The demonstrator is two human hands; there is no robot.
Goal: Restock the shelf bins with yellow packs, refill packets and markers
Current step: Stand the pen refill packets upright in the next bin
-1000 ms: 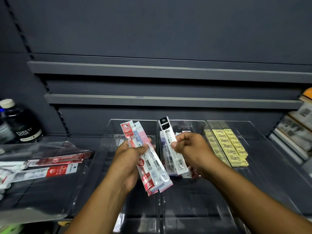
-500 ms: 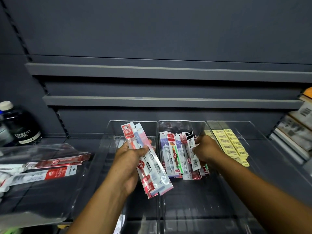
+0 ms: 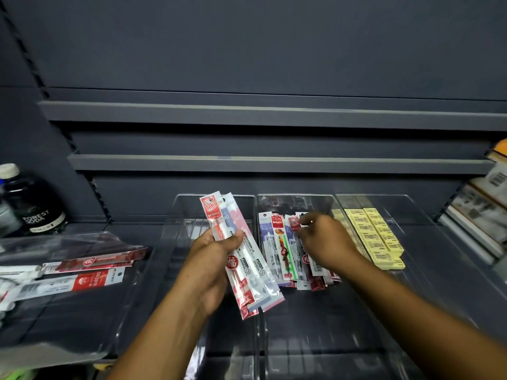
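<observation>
Left hand (image 3: 208, 264) grasps the refill packets (image 3: 247, 272) | right hand (image 3: 326, 242) has laid its packet in middle bin (image 3: 315, 330), I cannot tell its grip | more to place

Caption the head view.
Left hand grips slim red-and-white refill packets; right hand touches packets lying in middle clear plastic bin.

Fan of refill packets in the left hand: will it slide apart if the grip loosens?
Probably: the refill packets look glossy and lie fanned under the thumb of the left hand. Likely light and fairly stiff lengthwise: they jut past the hand without drooping.
</observation>
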